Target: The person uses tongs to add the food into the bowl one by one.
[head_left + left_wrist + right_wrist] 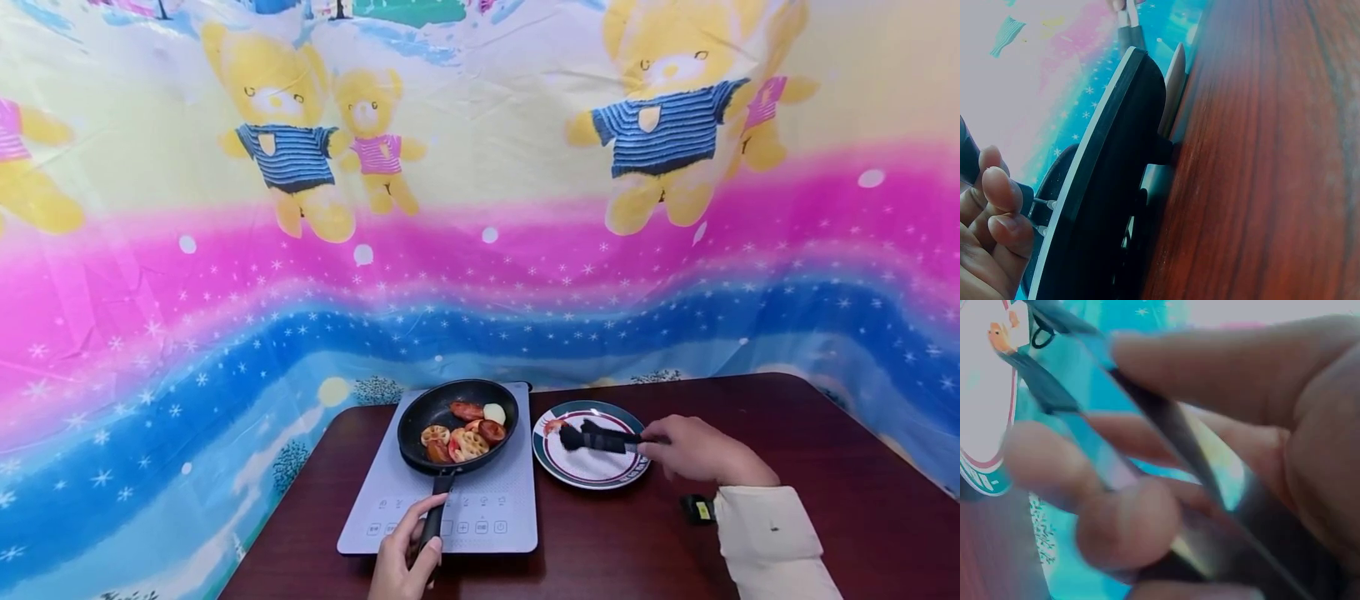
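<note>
My left hand (pixel 405 557) grips the black handle (pixel 432 527) of a frying pan (pixel 422 415). Inside the pan lie lotus root slices (pixel 470 447), a sausage-like piece (pixel 467 410), a pale round piece (pixel 494 413) and other browned food. To the right, my right hand (pixel 701 450) holds metal tongs (pixel 611 440) with black tips, fingers and thumb around the two arms. The tips are over a plate (pixel 592 473) with a green and red rim, beside an orange shrimp (pixel 553 427). Whether the tips touch the shrimp is unclear; blur softens the right wrist view.
Under the pan is a white induction cooker (pixel 360 535) with touch buttons along its front. The plate stands close to its right side on a dark wooden table (pixel 630 550). A printed bear curtain (pixel 480 275) hangs behind the table.
</note>
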Demonstrator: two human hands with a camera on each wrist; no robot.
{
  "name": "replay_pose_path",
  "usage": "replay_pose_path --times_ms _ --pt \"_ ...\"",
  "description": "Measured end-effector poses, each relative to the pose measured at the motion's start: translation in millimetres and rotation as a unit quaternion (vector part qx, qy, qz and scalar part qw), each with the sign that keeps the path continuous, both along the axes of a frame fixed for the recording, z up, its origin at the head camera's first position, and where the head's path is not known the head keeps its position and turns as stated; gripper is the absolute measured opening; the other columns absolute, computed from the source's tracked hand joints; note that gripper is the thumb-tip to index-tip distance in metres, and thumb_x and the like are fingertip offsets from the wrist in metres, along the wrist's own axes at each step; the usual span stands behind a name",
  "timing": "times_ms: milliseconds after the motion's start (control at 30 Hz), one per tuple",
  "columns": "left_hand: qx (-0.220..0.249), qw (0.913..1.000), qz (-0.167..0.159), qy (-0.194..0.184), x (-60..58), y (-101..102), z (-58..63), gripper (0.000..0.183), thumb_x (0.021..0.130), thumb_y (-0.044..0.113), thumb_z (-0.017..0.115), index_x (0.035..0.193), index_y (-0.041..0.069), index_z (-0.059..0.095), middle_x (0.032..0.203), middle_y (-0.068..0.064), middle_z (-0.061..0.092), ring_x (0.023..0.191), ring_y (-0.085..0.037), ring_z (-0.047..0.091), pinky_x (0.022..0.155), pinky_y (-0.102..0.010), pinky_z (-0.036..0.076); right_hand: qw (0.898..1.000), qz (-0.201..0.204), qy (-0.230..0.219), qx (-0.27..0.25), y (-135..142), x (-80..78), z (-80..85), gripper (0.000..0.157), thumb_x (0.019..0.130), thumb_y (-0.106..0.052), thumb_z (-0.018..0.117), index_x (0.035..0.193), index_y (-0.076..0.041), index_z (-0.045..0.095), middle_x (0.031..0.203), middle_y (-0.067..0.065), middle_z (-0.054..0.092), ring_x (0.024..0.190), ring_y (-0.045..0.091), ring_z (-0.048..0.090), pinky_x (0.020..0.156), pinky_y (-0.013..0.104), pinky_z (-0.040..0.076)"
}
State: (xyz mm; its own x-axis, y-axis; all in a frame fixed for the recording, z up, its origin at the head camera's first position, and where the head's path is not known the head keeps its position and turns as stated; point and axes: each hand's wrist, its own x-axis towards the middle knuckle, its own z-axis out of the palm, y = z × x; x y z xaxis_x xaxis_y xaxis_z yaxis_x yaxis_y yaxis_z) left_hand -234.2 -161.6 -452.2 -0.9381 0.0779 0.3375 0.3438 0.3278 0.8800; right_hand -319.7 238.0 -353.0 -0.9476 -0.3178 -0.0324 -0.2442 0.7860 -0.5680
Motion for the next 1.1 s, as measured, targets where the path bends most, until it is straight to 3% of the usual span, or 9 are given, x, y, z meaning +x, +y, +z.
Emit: replay_pose_path --times_ms 200,400,600,700,867,1100 --pt "0.005 1.0000 0.000 0.006 0.5 0 -0.8 0.044 0.090 0.001 0.054 0.133 0.009 0.052 0.063 -0.006 0.057 0.042 -0.005 0.045 0.038 -0.028 0.044 0.997 -0.051 0.051 0.019 -17 -12.6 -10.8 0.045 0.095 -0.025 0.060 0.123 0.009 0.058 0.107 0.019 0.063 0.084 0.022 0.060 0.074 0.042 0.054" --pt "0.011 0.9999 -0.001 0.013 0.2 0 -3.2 0.044 0.089 -0.001 0.054 0.132 0.010 0.053 0.062 -0.005 0.056 0.042 -0.004 0.045 0.037 -0.027 0.044 0.996 -0.087 0.029 0.019 -33 -23.1 -27.7 0.046 0.094 -0.026 0.061 0.120 0.012 0.059 0.100 0.017 0.063 0.080 0.023 0.055 0.066 0.034 0.049" --pt "0.009 0.9999 0.000 0.014 -0.7 0 -3.4 0.045 0.090 0.000 0.054 0.133 0.008 0.053 0.062 0.001 0.055 0.042 -0.004 0.045 0.037 -0.028 0.044 0.995 -0.091 0.020 0.030 -39 -28.4 -38.8 0.047 0.092 -0.023 0.063 0.124 0.012 0.057 0.117 0.027 0.059 0.096 0.030 0.058 0.081 0.045 0.052" --pt "0.008 0.9999 0.000 0.013 -0.9 0 -3.1 0.044 0.090 0.000 0.054 0.133 0.008 0.052 0.062 0.002 0.055 0.042 -0.004 0.045 0.037 -0.028 0.044 0.995 -0.092 0.014 0.034 -39 -29.5 -41.0 0.048 0.092 -0.022 0.064 0.125 0.011 0.056 0.120 0.029 0.057 0.099 0.032 0.057 0.084 0.048 0.051" --pt "0.003 0.9999 0.001 0.011 -0.9 0 -2.4 0.044 0.090 0.000 0.054 0.133 0.008 0.052 0.063 0.002 0.055 0.042 -0.004 0.045 0.037 -0.028 0.044 0.995 -0.097 0.004 0.032 -39 -29.3 -41.6 0.048 0.092 -0.021 0.064 0.125 0.012 0.055 0.119 0.028 0.057 0.094 0.030 0.057 0.079 0.043 0.052" --pt "0.001 1.0000 -0.002 -0.005 -0.1 -1 -1.0 0.043 0.091 0.002 0.053 0.134 0.008 0.052 0.063 0.001 0.056 0.043 -0.005 0.045 0.039 -0.029 0.045 0.994 -0.099 0.023 0.041 -37 -24.7 -35.8 0.038 0.092 -0.020 0.064 0.118 0.007 0.063 0.106 0.019 0.063 0.086 0.025 0.055 0.069 0.037 0.051"
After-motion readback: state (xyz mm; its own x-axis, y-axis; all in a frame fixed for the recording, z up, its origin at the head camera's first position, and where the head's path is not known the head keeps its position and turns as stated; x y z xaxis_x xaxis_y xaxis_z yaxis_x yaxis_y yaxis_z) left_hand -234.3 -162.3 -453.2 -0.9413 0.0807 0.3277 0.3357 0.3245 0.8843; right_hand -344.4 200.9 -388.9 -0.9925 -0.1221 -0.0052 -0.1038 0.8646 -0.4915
